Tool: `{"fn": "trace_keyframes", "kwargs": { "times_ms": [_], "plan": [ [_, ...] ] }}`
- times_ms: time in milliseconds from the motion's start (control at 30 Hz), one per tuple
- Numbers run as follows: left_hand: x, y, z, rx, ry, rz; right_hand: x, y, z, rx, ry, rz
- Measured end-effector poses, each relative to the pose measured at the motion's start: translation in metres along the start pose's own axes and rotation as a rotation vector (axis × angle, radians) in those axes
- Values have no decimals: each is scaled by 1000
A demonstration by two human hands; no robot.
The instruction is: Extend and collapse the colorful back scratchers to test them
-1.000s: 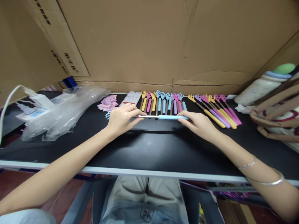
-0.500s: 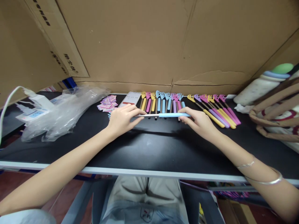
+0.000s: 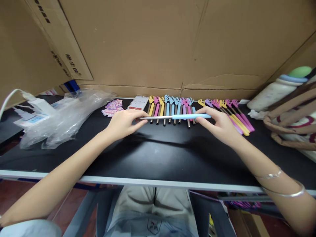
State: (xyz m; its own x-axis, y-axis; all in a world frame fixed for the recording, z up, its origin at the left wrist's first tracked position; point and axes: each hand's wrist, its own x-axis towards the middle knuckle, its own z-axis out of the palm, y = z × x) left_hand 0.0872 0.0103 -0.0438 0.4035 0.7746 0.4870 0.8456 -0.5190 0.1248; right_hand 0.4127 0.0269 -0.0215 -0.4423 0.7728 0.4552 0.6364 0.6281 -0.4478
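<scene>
Above the black table, a back scratcher (image 3: 184, 117) with a light blue handle and a metal rod is held level between both hands. My left hand (image 3: 125, 122) is closed on the rod end, and its claw head is hidden in that hand. My right hand (image 3: 217, 123) pinches the blue handle near its far end. Behind it lies a row of back scratchers (image 3: 170, 110) in yellow, pink, blue and purple, heads toward the cardboard. Past my right hand rests a second group of back scratchers (image 3: 240, 117), partly covered by that hand.
On the left lie clear plastic bags (image 3: 71, 115) beside a white power strip (image 3: 32, 120) with plugs. Small printed cards (image 3: 113, 107) and a phone (image 3: 137, 103) sit near the cardboard wall (image 3: 148, 42). At right stand a white bottle (image 3: 274, 93) and a brown-trimmed bag (image 3: 291, 121).
The visible length between my hands has grown: my right hand has moved right with the blue handle, and my left hand has shifted slightly left. More of the metal rod shows.
</scene>
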Motion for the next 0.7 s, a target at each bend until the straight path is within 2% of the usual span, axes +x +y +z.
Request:
{"fn": "trace_keyframes", "kwargs": {
  "times_ms": [133, 233, 433, 567, 700],
  "plan": [
    [1, -13, -6, -22, -150, 27, 2, 2, -7, 16, -4, 37],
    [2, -20, -8, -10, -178, 4, 3, 2, -11, 3, 6, 46],
    [1, -19, -8, 69, -64, 25, 5, 5, -13, -20, 12, 38],
    [1, -19, -7, 148, 35, 52, 4, 13, -9, 15, -40, 41],
    [0, -23, -6, 187, 48, 83, 3, 20, -2, 74, -110, 35]
  ]
}}
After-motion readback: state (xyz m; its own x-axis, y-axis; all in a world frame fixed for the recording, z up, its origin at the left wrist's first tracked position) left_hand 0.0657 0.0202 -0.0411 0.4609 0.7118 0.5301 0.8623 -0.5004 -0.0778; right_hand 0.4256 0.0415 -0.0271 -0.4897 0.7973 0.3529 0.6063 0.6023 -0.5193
